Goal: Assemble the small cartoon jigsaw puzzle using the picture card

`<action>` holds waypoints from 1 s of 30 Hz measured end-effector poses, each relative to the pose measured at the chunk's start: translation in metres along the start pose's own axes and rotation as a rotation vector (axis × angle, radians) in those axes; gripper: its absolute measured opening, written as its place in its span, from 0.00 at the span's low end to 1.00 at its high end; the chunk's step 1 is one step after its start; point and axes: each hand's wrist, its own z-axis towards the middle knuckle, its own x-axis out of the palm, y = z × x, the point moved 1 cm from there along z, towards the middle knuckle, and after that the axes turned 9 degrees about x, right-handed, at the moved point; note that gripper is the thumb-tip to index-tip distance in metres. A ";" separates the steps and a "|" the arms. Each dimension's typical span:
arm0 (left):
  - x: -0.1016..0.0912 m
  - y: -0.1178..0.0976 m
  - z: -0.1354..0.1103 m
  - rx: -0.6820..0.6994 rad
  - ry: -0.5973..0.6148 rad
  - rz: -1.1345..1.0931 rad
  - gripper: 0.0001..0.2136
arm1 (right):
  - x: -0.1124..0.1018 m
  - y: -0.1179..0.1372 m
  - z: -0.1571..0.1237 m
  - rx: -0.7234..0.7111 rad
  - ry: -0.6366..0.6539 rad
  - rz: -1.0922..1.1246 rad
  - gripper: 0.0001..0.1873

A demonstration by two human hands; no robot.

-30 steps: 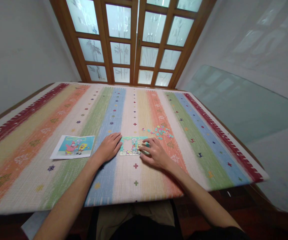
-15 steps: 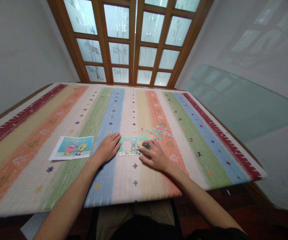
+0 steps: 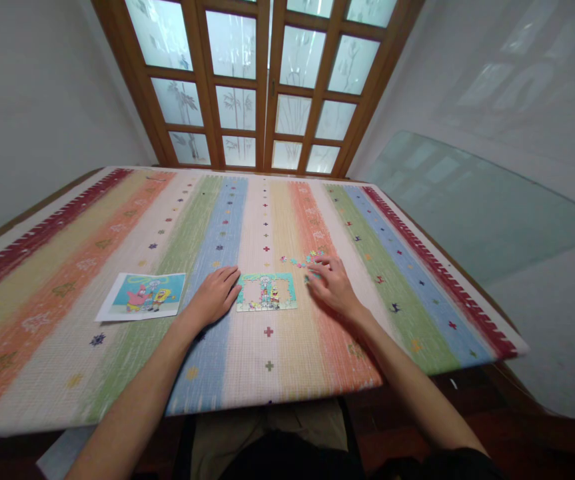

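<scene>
A partly assembled jigsaw puzzle [image 3: 286,283] lies in front of me, its border joined and gaps showing the cloth inside. My left hand [image 3: 216,293] rests flat at the puzzle's left edge, fingers stretched out and holding nothing. To the right of the puzzle, my right hand [image 3: 331,283] hovers over the loose jigsaw pieces [image 3: 294,263], fingers apart and slightly bent. It covers many of those pieces, and I see nothing held in it. A printed cartoon picture [image 3: 150,295] on white paper lies left of my left hand.
A striped tablecloth [image 3: 247,360] covers the table. Beyond its far edge stand wooden doors with frosted panes [image 3: 239,107]. A glass panel [image 3: 487,200] is by the right wall. The table's near edge runs just before my lap.
My right hand has left the puzzle's right side and moved right and slightly away from me, over the loose pieces. My left hand has stayed in place.
</scene>
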 end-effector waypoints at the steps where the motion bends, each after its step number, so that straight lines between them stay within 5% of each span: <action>1: 0.000 0.000 0.000 0.001 -0.002 0.000 0.21 | -0.003 -0.008 0.003 0.023 -0.019 -0.010 0.12; 10: -0.001 0.000 0.000 0.003 -0.011 -0.021 0.21 | -0.008 -0.058 0.011 0.220 -0.230 -0.044 0.12; 22: -0.002 0.000 0.000 -0.001 -0.008 -0.017 0.22 | -0.002 -0.064 0.011 0.226 -0.175 -0.097 0.13; 30: 0.000 0.001 0.000 -0.002 -0.013 -0.032 0.21 | 0.009 -0.066 0.037 0.204 -0.059 -0.136 0.13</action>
